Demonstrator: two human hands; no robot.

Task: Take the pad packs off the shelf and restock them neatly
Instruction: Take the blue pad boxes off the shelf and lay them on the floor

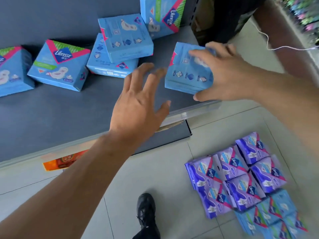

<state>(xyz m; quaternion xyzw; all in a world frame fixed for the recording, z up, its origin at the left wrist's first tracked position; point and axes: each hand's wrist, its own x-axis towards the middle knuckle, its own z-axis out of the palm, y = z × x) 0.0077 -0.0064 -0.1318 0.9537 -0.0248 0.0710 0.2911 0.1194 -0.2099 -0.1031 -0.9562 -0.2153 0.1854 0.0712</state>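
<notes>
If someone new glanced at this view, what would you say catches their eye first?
Probably the right hand gripping a blue pad pack at the front right edge of the grey shelf, with the left hand spread open beside it. Next, the loose blue packs scattered along the shelf's back, and the purple packs stacked on the tiled floor at lower right.

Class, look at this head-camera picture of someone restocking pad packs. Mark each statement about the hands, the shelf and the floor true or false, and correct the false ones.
1. The right hand grips a blue pack at the shelf's front edge. True.
2. The left hand holds a purple pack. False: it holds nothing, its fingers spread above the shelf.
3. Purple packs lie on the floor. True.
4. Every blue pack on the shelf stands upright in a row. False: they lie scattered, and one blue pack rests on another.
5. A black shoe shows on the floor. True.
</notes>
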